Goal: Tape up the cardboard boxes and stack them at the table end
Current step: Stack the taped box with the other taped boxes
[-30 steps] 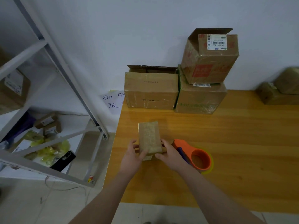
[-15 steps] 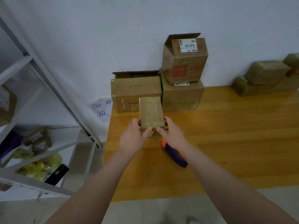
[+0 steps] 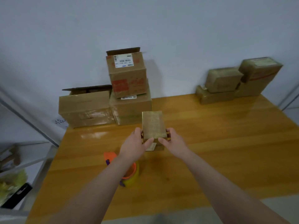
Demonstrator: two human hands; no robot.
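Orange tape dispenser (image 3: pixel 110 156), stacked cartons (image 3: pixel 129 88) behind held box (image 3: pixel 153 125)

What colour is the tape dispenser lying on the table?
The tape dispenser is orange with purple bits; the head view, the only one, shows it.

Parcel packing room, likely. Cardboard boxes (image 3: pixel 87 107) piled at 11 and 2 o'clock on table (image 3: pixel 226 143). Metal shelving (image 3: pixel 32 125) at 9.

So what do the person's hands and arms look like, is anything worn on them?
The left hand and right hand are bare: no gloves, rings or watch visible. Both forearms are bare too, with no sleeve in view down to the picture's edge.
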